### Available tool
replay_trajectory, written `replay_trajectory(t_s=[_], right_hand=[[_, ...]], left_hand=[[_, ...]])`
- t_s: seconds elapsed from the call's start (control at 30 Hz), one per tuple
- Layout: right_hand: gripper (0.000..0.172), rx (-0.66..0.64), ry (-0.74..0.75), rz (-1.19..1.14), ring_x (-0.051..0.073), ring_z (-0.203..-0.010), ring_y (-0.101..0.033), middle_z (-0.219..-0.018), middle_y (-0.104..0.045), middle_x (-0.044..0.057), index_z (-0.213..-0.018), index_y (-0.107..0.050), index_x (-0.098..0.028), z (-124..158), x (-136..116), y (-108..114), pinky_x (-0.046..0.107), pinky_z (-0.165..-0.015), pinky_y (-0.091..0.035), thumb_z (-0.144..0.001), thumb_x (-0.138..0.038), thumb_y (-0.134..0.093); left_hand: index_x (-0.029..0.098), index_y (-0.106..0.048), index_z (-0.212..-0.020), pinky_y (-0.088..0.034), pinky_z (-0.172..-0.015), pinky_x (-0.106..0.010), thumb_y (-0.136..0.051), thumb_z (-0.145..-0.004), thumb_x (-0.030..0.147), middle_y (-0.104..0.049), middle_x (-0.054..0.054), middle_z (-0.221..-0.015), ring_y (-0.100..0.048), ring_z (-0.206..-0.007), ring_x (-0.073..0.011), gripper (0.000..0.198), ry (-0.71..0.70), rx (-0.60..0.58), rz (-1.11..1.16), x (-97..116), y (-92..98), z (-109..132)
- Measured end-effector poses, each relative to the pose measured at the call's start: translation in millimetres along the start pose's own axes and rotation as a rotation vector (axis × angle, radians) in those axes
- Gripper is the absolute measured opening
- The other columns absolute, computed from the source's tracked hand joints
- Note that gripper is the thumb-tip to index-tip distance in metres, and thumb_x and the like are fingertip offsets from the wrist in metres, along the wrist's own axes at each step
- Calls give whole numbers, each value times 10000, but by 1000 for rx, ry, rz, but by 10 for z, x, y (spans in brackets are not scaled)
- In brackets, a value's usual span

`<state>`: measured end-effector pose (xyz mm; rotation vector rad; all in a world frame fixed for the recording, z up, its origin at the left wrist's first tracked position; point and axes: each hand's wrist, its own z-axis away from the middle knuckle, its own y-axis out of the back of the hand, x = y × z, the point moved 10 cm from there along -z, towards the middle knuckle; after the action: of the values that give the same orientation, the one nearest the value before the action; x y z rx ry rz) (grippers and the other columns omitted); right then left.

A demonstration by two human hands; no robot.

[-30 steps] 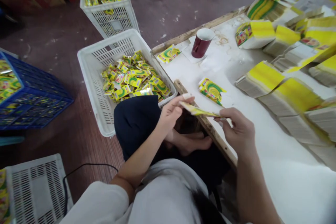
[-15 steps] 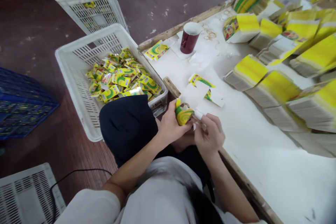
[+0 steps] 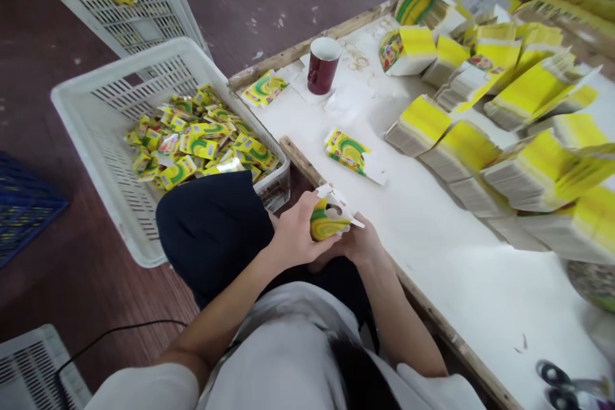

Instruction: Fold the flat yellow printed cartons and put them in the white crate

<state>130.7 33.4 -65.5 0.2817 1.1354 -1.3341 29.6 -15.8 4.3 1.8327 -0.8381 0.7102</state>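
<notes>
Above my lap, my left hand point(image 3: 296, 230) is wrapped round a small yellow and green carton point(image 3: 327, 221), whose white flaps stand open. My right hand point(image 3: 361, 240) is closed at the carton's right side, its fingers partly hidden behind it. A printed carton piece point(image 3: 348, 152) lies on the white table point(image 3: 423, 224), just beyond my hands. Farther off is another flat yellow packet point(image 3: 265, 88), beside a dark red mug point(image 3: 323, 67). Small yellow packs point(image 3: 199, 144) fill part of a white basket point(image 3: 158, 255) left of the table.
Bundles of yellow cartons point(image 3: 461, 147) cover the table's right side. Scissors point(image 3: 557, 381) lie at its lower right. A wooden edge point(image 3: 432, 320) borders the table. A second white basket point(image 3: 125, 16) and a blue crate point(image 3: 29, 205) stand at the left, near a cable point(image 3: 120, 330).
The view has shifted right. My right hand has moved in behind the carton, whose white flaps now show spread. The carton piece on the table shows more of its printed face.
</notes>
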Motion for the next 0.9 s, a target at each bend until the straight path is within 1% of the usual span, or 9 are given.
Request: replay_trajectory(t_s=[0.07,0.23,0.4,0.5,0.57,0.63,0.73,0.83,0.9], right_hand=[[491,-18,-25,-77,294,-916,-734,-848,-778,68,-882,-726,-210,0,88,-38,417,-786,-621,-701,-665,-756],[721,-128,260,-13,331,-1237,-625,-1265,-714,90,-1127,-708,-246,87,-146,-137,468,-1041,-532,-657,-793,-723],[646,-69,204,91,319,-1244,-629,-1200,-745,84,-1249,-673,-263,78,-188,-150,482,-1069,-512,-766,-693,-688],[625,-165,167,237,308,-1221,-646,-1231,-732,86,-1331,-628,-253,70,-192,-224,504,-1054,-521,-819,-610,-670],[617,-221,174,362,294,-1219,-646,-1244,-724,79,-1379,-588,-254,73,-178,-235,519,-1043,-527,-872,-605,-615],[632,-237,233,478,282,-1232,-636,-1250,-717,75,-1404,-562,-258,85,-188,-214,503,-1047,-526,-906,-647,-544],[678,-257,371,654,287,-1266,-612,-1296,-689,101,-1449,-516,-231,143,-209,-234,473,-1069,-514,-928,-664,-489],[558,-182,527,880,279,-1361,-542,-1423,-607,120,-1500,-456,-223,204,-246,-234,478,-1145,-449,-991,-451,-479],[506,-94,637,965,263,-1402,-507,-1473,-570,115,-1495,-466,-234,232,-300,-191,476,-1178,-412,-996,-320,-454]], left_hand=[[227,-319,-1427,-569,-927,-394,-769,-787,424,-613,-127,-1287,-681,-1122,-284,806,32,-22,21,-39,-3,-3],[231,-284,-1443,-556,-951,-403,-766,-776,373,-576,-133,-1349,-644,-1190,-288,835,150,-12,14,-210,10,-22],[245,-350,-1335,-569,-849,-381,-742,-751,267,-600,-93,-1216,-682,-1064,-270,704,46,-103,-18,-135,-175,-35],[248,-388,-1221,-562,-815,-382,-693,-741,221,-598,-92,-1195,-680,-1039,-272,569,-17,-167,9,-73,-257,-27],[252,-407,-1136,-556,-790,-384,-678,-727,223,-614,-72,-1118,-685,-977,-268,492,15,-205,22,-103,-284,-24],[252,-398,-1133,-548,-775,-388,-684,-714,236,-621,-53,-1043,-686,-920,-265,508,93,-238,43,-177,-302,-20],[232,-298,-1273,-544,-758,-402,-707,-703,275,-614,-59,-1022,-679,-879,-268,703,166,-278,106,-246,-350,-9],[220,-212,-1342,-550,-741,-409,-691,-706,261,-574,-101,-1116,-667,-917,-274,797,174,-289,133,-271,-412,-7],[206,-233,-1342,-556,-802,-435,-688,-686,223,-517,-152,-1227,-634,-1050,-303,799,139,-218,89,-259,-367,-28]])
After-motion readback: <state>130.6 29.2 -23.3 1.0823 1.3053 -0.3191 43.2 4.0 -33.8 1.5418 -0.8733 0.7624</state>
